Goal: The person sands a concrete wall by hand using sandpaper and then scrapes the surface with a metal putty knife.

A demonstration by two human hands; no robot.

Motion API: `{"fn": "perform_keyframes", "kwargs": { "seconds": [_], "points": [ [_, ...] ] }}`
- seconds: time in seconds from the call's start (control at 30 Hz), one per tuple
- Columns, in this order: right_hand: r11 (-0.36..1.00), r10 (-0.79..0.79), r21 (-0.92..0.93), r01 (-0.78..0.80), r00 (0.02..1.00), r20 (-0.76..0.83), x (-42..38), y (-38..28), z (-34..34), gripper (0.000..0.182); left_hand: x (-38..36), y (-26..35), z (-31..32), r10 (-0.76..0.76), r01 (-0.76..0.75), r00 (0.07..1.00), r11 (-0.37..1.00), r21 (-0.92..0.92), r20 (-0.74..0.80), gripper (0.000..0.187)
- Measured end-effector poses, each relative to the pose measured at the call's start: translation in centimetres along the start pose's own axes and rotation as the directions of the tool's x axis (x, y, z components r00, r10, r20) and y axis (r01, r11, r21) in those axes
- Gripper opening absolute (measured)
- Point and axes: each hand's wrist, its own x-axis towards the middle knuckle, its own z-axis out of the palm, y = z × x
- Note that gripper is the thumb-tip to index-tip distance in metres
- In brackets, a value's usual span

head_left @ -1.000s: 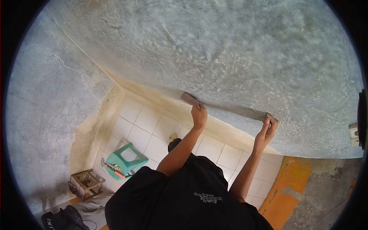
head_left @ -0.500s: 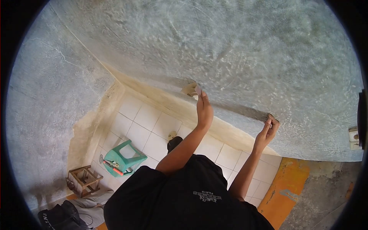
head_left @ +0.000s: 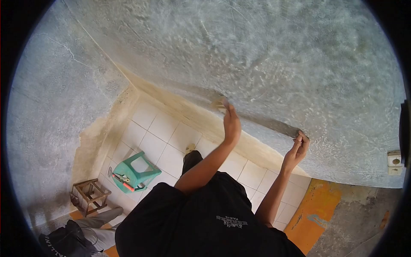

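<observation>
My left hand [head_left: 232, 125] pinches a piece of sandpaper [head_left: 222, 104] between thumb and fingers, close against the rough grey wall [head_left: 265, 73]. The sandpaper is beige with dark printing on its back and looks smeared by motion. Farther right along the same wall, my right hand [head_left: 296, 152] has its fingers bent together, the tips at the wall surface. Whatever sits between those fingertips, if anything, is too small to make out.
A green plastic stool [head_left: 139, 171] on the white tiles [head_left: 155, 147] carries a tool with a red-orange handle [head_left: 128, 186]. Nearby stand a small wooden stool [head_left: 90, 196] and a person in dark clothing [head_left: 66, 242]. A wall socket [head_left: 394, 160] is at the right.
My left hand and the sandpaper have shifted slightly right and down in view. The right hand stays at nearly the same spot. The whole view has tilted a little.
</observation>
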Motion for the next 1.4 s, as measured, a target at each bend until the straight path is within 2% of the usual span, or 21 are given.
{"fn": "perform_keyframes", "kwargs": {
  "seconds": [0.1, 0.17, 0.2, 0.23, 0.3, 0.33, 0.43, 0.47, 0.57, 0.63, 0.67, 0.8, 0.97, 1.03, 1.07, 1.13, 1.17, 1.27, 1.3, 1.37, 1.4],
  "points": [
    [0.997, -0.062, 0.049, 0.061, 0.998, 0.010, -0.3, 0.1, 0.6, 0.021, -0.1, -0.7, -0.6, -0.076, 0.075, 0.996, 0.997, -0.028, -0.041, 0.063],
    [0.978, -0.167, -0.131, 0.159, 0.985, -0.052, -0.8, -0.3, 1.0, 0.023, 3.1, -3.0, -2.6, -0.222, 0.226, 0.952, 0.974, -0.005, -0.209, 0.064],
    [0.954, -0.224, -0.221, 0.201, 0.971, -0.083, -1.0, -0.5, 1.3, 0.025, 5.7, -5.8, -4.4, -0.252, 0.199, 0.947, 0.947, -0.253, -0.199, 0.065],
    [0.939, -0.260, -0.264, 0.222, 0.959, -0.116, -1.2, -1.4, 1.7, 0.028, 6.5, -5.3, -5.5, -0.301, 0.230, 0.923, 0.931, -0.282, -0.238, 0.067],
    [0.898, -0.339, -0.354, 0.261, 0.924, -0.178, -1.3, -3.1, 2.6, 0.036, 6.3, -4.9, -6.8, -0.197, 0.162, 0.963, 0.968, -0.191, -0.182, 0.067],
    [0.898, -0.298, -0.373, 0.231, 0.945, -0.134, -1.4, -2.9, 2.6, 0.060, 7.0, -4.8, -6.8, -0.210, 0.173, 0.964, 0.961, -0.217, -0.164, 0.067],
    [0.906, -0.206, -0.413, 0.095, 0.950, -0.234, -1.1, -3.5, 4.0, 0.075, 7.8, -5.6, -7.9, -0.272, 0.227, 0.954, 0.930, -0.289, -0.126, 0.069],
    [0.912, -0.102, -0.409, 0.018, 0.977, -0.184, -1.0, -2.9, 4.0, 0.090, 8.4, -5.7, -8.3, -0.285, 0.236, 0.952, 0.919, -0.316, -0.116, 0.070],
    [0.925, -0.077, -0.379, 0.017, 0.987, -0.142, -0.3, -2.7, 5.7, 0.102, 10.1, -4.9, -9.9, -0.303, 0.247, 0.949, 0.885, -0.395, -0.083, 0.075],
    [0.929, -0.043, -0.368, 0.025, 0.998, -0.038, 0.4, -1.6, 5.4, 0.102, 10.2, -3.6, -11.1, -0.305, 0.250, 0.951, 0.860, -0.445, -0.055, 0.078],
    [0.927, -0.008, -0.374, 0.020, 0.999, 0.034, 0.7, -1.0, 4.9, 0.102, 9.5, -3.2, -10.5, -0.174, 0.130, 0.979, 0.933, -0.334, -0.105, 0.083],
    [0.916, 0.102, -0.402, -0.008, 0.972, 0.212, 1.0, 0.2, 3.9, 0.103, 9.3, -1.1, -10.3, -0.317, 0.265, 0.942, 0.903, -0.338, -0.107, 0.084],
    [0.877, -0.056, -0.481, -0.021, 0.988, -0.145, 0.2, -1.2, 6.3, 0.105, 13.0, -2.2, -13.5, -0.344, 0.292, 0.934, 0.891, -0.347, -0.097, 0.076],
    [0.891, -0.077, -0.449, -0.064, 0.954, -0.290, -0.3, -3.9, 8.0, 0.091, 11.7, -3.0, -13.8, -0.283, 0.265, 0.958, 0.937, -0.228, -0.049, 0.074],
    [0.907, -0.066, -0.413, -0.083, 0.940, -0.334, -0.9, -3.9, 8.5, 0.087, 9.7, -0.8, -11.7, -0.290, 0.261, 0.943, 0.948, -0.181, -0.160, 0.073],
    [0.922, -0.044, -0.363, -0.135, 0.895, -0.445, -1.7, -4.4, 10.6, 0.074, 9.3, 0.2, -11.2, -0.312, 0.300, 0.933, 0.949, -0.095, -0.177, 0.070],
    [0.931, -0.021, -0.339, -0.138, 0.904, -0.427, -2.1, -4.7, 11.5, 0.070, 10.7, -1.9, -13.2, -0.338, 0.335, 0.937, 0.941, -0.052, -0.084, 0.068],
    [0.947, 0.026, -0.282, -0.156, 0.910, -0.415, -3.1, -6.7, 14.5, 0.061, 14.5, -6.6, -16.8, -0.378, 0.374, 0.891, 0.925, -0.064, -0.251, 0.068],
    [0.953, 0.002, -0.278, -0.120, 0.921, -0.389, -3.5, -6.9, 15.2, 0.058, 15.6, -7.0, -18.1, -0.466, 0.434, 0.841, 0.884, -0.171, -0.275, 0.068],
    [0.963, -0.049, -0.266, -0.045, 0.940, -0.337, -4.0, -7.1, 16.5, 0.053, 15.7, -8.4, -19.1, -0.375, 0.342, 0.856, 0.927, -0.153, -0.356, 0.066],
    [0.967, -0.092, -0.255, 0.015, 0.953, -0.289, -4.3, -6.2, 16.6, 0.038, 15.0, -7.7, -19.0, -0.359, 0.347, 0.885, 0.933, -0.095, -0.295, 0.064]
  ]
}}
